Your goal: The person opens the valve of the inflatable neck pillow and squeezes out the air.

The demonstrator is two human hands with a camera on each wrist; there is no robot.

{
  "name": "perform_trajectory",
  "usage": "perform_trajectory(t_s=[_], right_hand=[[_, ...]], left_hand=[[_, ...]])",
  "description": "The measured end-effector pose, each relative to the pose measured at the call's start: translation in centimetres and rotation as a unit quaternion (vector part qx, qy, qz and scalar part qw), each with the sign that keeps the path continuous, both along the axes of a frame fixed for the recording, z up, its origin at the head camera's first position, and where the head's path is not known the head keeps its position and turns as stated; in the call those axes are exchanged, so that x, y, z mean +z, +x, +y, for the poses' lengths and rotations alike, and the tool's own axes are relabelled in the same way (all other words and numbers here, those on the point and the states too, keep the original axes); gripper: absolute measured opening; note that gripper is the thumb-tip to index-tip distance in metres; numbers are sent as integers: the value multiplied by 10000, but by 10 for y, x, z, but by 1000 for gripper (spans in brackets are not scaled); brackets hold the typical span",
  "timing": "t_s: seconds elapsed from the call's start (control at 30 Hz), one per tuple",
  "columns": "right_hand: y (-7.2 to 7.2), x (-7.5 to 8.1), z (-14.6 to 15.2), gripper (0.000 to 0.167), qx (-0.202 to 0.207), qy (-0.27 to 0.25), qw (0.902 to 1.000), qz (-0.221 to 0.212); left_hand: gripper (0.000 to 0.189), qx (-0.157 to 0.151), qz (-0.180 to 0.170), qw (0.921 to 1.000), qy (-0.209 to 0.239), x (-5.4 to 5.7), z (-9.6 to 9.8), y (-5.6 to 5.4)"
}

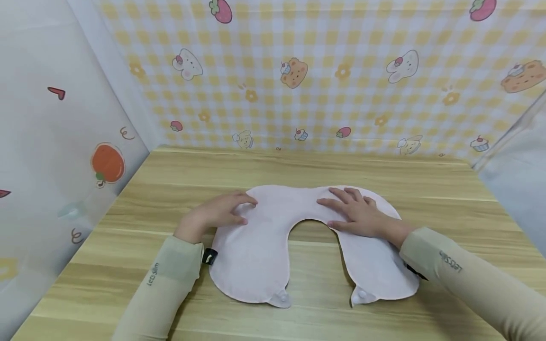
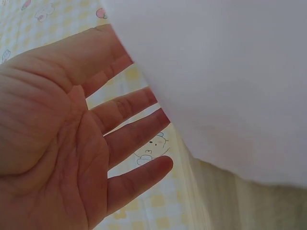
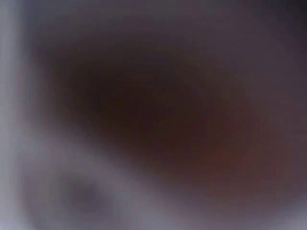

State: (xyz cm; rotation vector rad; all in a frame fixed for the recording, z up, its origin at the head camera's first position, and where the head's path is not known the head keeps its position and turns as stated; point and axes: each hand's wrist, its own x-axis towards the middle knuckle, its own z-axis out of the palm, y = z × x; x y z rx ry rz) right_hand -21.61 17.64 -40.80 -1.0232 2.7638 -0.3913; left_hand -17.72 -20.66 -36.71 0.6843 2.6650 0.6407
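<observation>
A pale pink, U-shaped neck pillow (image 1: pixel 255 255) lies flat on the wooden table, its opening toward the person. Each of its two ends carries a small snap tab, the left tab (image 1: pixel 280 299) and the right tab (image 1: pixel 361 295). At the pillow's upper left edge is my left hand (image 1: pixel 213 211), thumb and fingers apart, the fingertips over the fabric. In the left wrist view the pillow's edge (image 2: pixel 216 96) covers some of its fingertips. My right hand (image 1: pixel 358 214) rests with spread fingers on the upper right of the curve. The right wrist view is dark and blurred.
Wood-grain tabletop (image 1: pixel 128 265) surrounds the pillow. A yellow checked cloth (image 1: pixel 264 113) with cartoon prints hangs along the table's back edge. White printed cloth (image 1: pixel 55 128) hangs at the left side, and a pale cloth (image 1: pixel 520 175) at the right.
</observation>
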Motion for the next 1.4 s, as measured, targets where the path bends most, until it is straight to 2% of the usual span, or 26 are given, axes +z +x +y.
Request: perform_trajectory(t_s=[0.17,0.33,0.63,0.87,0.97,1.07,1.13,1.23,1.33,1.4], right_hand=[[0,-3,1,56,216,-162,9994,-217],[-2,-6,3,59,281,-103,9983,-501],[-4,-2,0,65,240,286,9975,-598],[-3,2,4,65,263,49,9979,-589],[-2,6,13,57,431,-394,9982,-135],[-1,13,22,34,722,-938,9913,579],[1,19,29,20,862,-1224,9855,798],[5,25,37,16,974,-1393,9834,636],[9,25,41,14,1088,-1306,9854,116],[10,23,40,12,1128,-1155,9868,-83]], left_hand=[[46,-132,57,9999,50,1,-1,-1],[46,-122,23,9999,25,1,0,-2],[47,-78,-39,10000,34,1,-1,-2],[47,-199,108,9996,145,0,-2,0],[47,-143,45,9998,147,-2,-1,0],[49,-35,-62,9999,106,-2,0,-1],[49,1,-72,10000,59,-1,-1,-1],[50,45,-74,10000,29,0,-1,-1],[50,51,-44,10000,3,0,-1,-2],[50,25,-36,10000,12,-1,0,-2]])
